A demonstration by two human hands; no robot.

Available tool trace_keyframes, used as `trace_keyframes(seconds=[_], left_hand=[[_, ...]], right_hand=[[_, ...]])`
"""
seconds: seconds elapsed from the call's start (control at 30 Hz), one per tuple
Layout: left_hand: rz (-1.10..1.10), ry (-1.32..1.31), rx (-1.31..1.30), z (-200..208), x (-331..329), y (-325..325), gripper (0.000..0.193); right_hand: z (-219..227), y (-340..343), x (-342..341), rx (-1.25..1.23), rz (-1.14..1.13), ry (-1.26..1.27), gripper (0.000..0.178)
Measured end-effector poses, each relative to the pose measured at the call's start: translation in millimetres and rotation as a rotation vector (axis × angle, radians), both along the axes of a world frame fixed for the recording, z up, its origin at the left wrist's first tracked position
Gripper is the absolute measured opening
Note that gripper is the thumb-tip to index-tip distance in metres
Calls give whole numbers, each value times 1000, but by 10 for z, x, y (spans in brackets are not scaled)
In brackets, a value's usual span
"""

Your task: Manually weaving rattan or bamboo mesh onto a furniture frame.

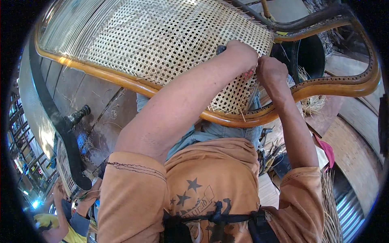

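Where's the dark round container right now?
In the head view, the dark round container is at upper right, seen through the opening of the curved wooden frame, above and right of the right hand.

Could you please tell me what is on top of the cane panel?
The left hand is over the panel, a dark object beside it; the right hand at the panel's edge. What lies beneath the left hand and forearm is covered.
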State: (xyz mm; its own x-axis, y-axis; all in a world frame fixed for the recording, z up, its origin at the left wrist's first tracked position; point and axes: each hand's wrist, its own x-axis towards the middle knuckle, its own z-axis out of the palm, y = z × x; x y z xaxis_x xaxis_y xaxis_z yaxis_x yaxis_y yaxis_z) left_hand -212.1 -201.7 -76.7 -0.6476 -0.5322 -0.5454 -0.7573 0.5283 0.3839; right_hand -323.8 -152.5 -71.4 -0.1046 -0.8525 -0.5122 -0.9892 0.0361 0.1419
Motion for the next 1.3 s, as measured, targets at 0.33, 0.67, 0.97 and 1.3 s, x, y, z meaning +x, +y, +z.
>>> trace_keyframes(seconds=[0.33,0.67,0.97,1.3], left_hand=[[54,-90,200,-111,-59,-121,33],[147,-102,-9,21,-151,-35,33],[242,-244,3,220,262,-57,32],[421,-207,-14,331,759,141,51]], right_hand=[[-166,115,-108,-153,143,-95,17],[45,132,-89,-161,211,-78,15],[71,80,-110,-100,233,19,19],[5,-114,-90,20,337,0,20]])
